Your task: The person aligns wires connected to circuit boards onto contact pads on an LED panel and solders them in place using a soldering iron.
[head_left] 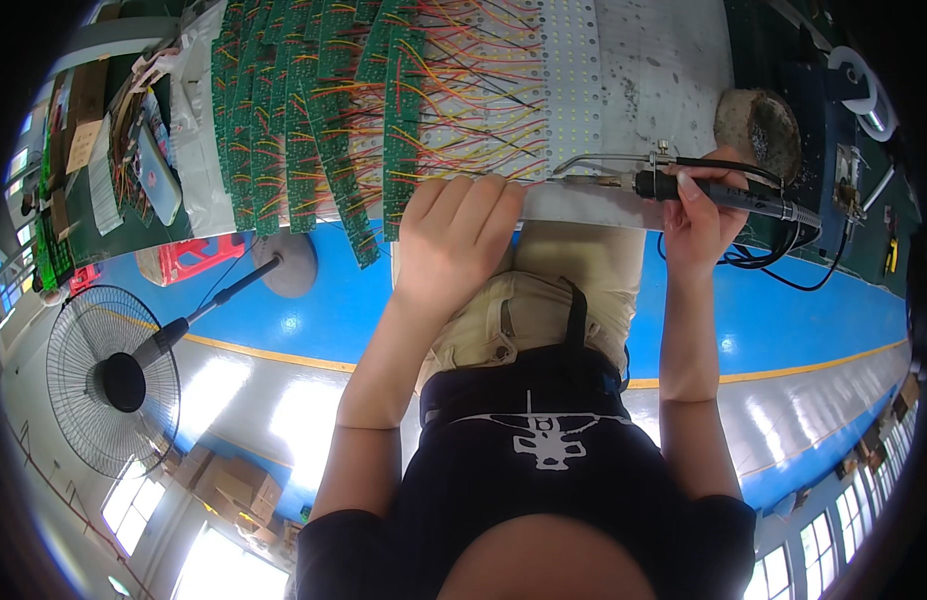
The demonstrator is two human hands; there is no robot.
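Observation:
My right hand (705, 215) is closed round the black handle of a soldering iron (657, 186). A thin curved feed tube (593, 157) is clamped above its metal tip, which points left over a white strip board with rows of small dots (571, 85). My left hand (453, 240) is closed at the table's near edge, its fingers curled down beside the ends of red, yellow and black wires (483, 120). Whatever its fingertips grip is hidden behind the knuckles. The wires run left to long green circuit boards (403, 100), laid side by side and overlapping.
A stone-like pot (753, 125) stands right of the pale, speckled work surface (663, 75). Beyond it are a white spool (863, 92) and a black cable (818, 285). Some green boards overhang the near edge. A floor fan (123, 382) stands at lower left.

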